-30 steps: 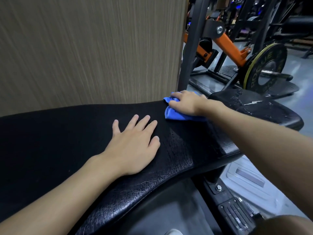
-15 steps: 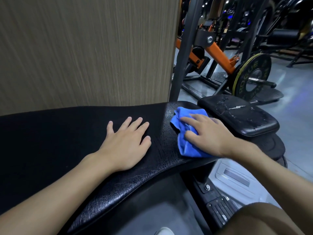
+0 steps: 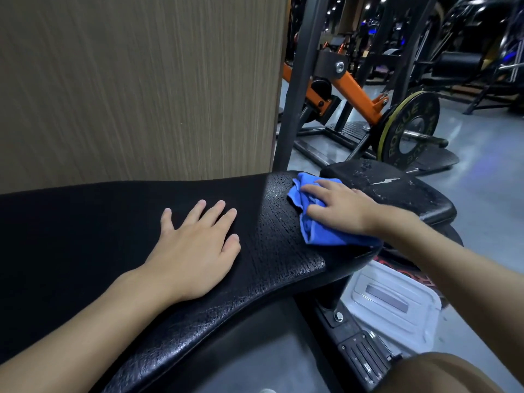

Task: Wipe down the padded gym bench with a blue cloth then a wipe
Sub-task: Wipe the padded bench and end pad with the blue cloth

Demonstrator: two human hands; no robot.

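The black padded bench [image 3: 85, 236] runs across the view, its cracked vinyl end at the right. A crumpled blue cloth [image 3: 312, 231] lies on that right end. My right hand [image 3: 340, 208] presses flat on the cloth with straight fingers. Palm down on the middle of the pad rests my left hand [image 3: 195, 245], fingers spread, holding nothing.
A worn black seat pad [image 3: 397, 188] adjoins the bench end. A white plastic container [image 3: 397, 304] sits on the floor below. A wood-grain wall panel [image 3: 141, 80] stands behind the bench. An orange-and-black machine with a weight plate [image 3: 408, 129] fills the back right.
My right hand has slid the blue cloth from the far edge of the pad to its near right end, then slightly back. My left hand has stayed flat on the pad.
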